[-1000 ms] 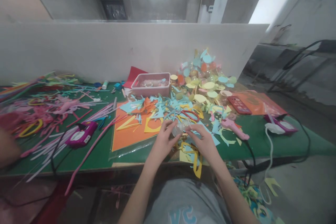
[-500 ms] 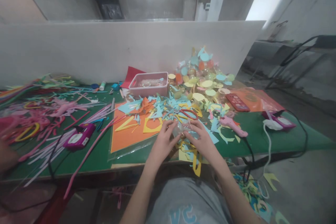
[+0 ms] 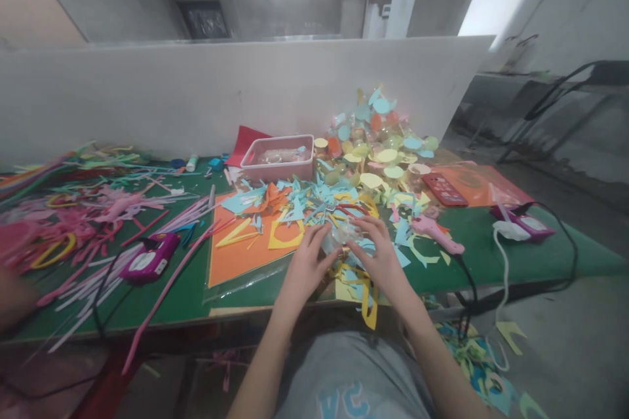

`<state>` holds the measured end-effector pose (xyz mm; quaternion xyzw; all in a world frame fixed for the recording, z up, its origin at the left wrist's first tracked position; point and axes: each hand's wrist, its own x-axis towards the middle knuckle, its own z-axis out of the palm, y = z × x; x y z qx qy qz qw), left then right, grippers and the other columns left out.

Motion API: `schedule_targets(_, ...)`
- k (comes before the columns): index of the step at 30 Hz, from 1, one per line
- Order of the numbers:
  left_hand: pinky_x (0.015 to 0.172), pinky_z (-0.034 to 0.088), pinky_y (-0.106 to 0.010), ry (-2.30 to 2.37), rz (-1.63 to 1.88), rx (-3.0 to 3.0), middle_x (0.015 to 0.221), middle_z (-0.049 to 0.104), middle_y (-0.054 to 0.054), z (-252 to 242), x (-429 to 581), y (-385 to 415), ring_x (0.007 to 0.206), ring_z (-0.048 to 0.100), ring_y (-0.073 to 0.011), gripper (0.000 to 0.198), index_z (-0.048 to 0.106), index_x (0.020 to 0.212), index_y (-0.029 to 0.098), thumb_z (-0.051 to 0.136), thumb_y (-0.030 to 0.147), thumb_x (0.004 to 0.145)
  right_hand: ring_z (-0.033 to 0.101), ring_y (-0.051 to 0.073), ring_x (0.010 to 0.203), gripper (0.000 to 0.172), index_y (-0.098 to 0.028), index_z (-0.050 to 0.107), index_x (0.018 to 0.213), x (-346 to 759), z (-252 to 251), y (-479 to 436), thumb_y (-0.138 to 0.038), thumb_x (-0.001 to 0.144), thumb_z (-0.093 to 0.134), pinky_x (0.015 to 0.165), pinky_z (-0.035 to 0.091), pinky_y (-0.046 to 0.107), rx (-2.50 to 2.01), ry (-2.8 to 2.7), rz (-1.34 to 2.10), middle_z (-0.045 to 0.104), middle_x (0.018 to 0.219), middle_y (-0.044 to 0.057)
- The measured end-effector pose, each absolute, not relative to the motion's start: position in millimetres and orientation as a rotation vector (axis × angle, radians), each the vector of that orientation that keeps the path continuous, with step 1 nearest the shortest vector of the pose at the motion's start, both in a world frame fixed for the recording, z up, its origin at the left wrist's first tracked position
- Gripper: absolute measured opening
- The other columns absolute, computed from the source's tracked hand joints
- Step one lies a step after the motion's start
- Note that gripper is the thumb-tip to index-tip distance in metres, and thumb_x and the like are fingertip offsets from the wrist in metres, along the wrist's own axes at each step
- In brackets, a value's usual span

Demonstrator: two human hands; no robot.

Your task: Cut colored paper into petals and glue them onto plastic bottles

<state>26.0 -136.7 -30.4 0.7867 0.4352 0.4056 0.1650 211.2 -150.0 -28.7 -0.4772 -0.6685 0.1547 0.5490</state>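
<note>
Grey concrete walls and a white partition (image 3: 171, 91) stand behind a long green table (image 3: 491, 268) in the head view. At its near edge, the left hand (image 3: 307, 258) has its fingers curled against one side of a clear piece (image 3: 341, 234), while the right hand (image 3: 381, 252) seems to grip the other side, fingertips and thumb bent round it. That piece sits between them, over loose paper scraps. Its thin look suggests it could dent if squeezed hard. Red-handled scissors (image 3: 351, 211) just beyond the fingers might snag a knuckle, and the yellow cut-out (image 3: 369, 308) overhanging the edge could be brushed off by a forearm.
</note>
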Motion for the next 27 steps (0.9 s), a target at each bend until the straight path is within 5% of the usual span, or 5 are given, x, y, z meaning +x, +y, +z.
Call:
schedule_targets(9, 0.114, 0.039, -0.053, 1.412, 1.061, 2.357, 0.135, 0.057, -0.012, -43, 26, -127, 0.139, 0.041, -0.0303, 0.040, 0.056, 0.132, 0.024, 0.061, 0.032, 0.093, 0.059, 0.025, 0.123, 0.035, -0.025, 0.054, 0.132, 200, -34, -146, -0.033, 0.098, 0.056, 0.106, 0.050, 0.048, -1.077, -1.599, 0.437, 0.057, 0.130, 0.012)
schedule_targets(18, 0.109, 0.041, -0.055, 1.564, 1.002, 2.384, 0.133, 0.054, -0.012, -43, 12, -133, 0.132, 0.045, -0.0330, 0.042, 0.057, 0.130, 0.025, 0.066, 0.033, 0.089, 0.058, 0.026, 0.125, 0.038, -0.025, 0.051, 0.135, 201, -29, -153, -0.034, 0.098, 0.053, 0.105, 0.050, 0.047, -1.160, -1.672, 0.381, 0.059, 0.132, 0.013)
schedule_targets(22, 0.108, 0.042, -0.051, 1.670, 1.041, 2.354, 0.129, 0.057, -0.012, -30, -11, -135, 0.127, 0.049, -0.0301, 0.034, 0.059, 0.126, 0.024, 0.058, 0.034, 0.094, 0.055, 0.032, 0.127, 0.053, -0.021, 0.048, 0.137, 211, -19, -159, -0.047, 0.092, 0.061, 0.104, 0.048, 0.051, -1.302, -1.655, 0.361, 0.058, 0.135, 0.016)
schedule_targets(27, 0.107, 0.043, -0.050, 1.983, 1.180, 2.197, 0.131, 0.057, -0.016, -11, -63, -120, 0.126, 0.052, -0.0328, 0.039, 0.063, 0.122, 0.018, 0.055, 0.041, 0.092, 0.065, 0.031, 0.107, 0.039, -0.022, 0.059, 0.113, 221, 1, -168, -0.055, 0.094, 0.052, 0.091, 0.051, 0.047, -1.462, -1.376, 0.385, 0.069, 0.113, 0.014)
